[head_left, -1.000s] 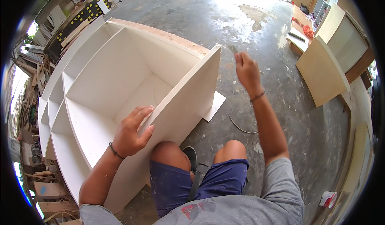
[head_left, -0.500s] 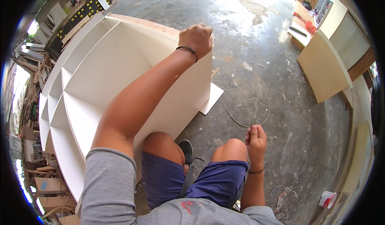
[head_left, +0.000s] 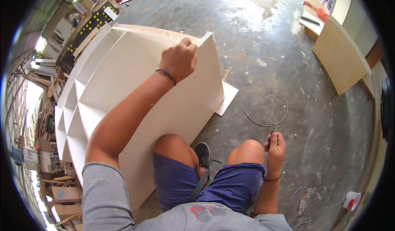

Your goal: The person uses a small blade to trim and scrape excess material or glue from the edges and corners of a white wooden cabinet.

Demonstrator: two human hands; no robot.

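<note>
A large white shelf unit with several compartments lies at my left, its flat side panel against my left knee. My left hand is closed at the unit's upper edge, close to the far corner; its palm hides whatever is in the fingers. Frayed whitish shreds stick up at that corner. Beside my right knee, my right hand is held in a pinch. Something thin and pale shows at its fingertips, too small to make out. Just beyond it in view curves a thin looped strip on the grey floor.
A white board pokes out under the unit. Thin offcuts and a small white-and-red container are at the lower right. Pale wooden panels lean at the right. Scrap wood is piled along the left.
My left hand has moved back from the far corner along the unit's edge, towards me. My right hand has drawn slightly away from the looped strip. The view has shifted a little.
</note>
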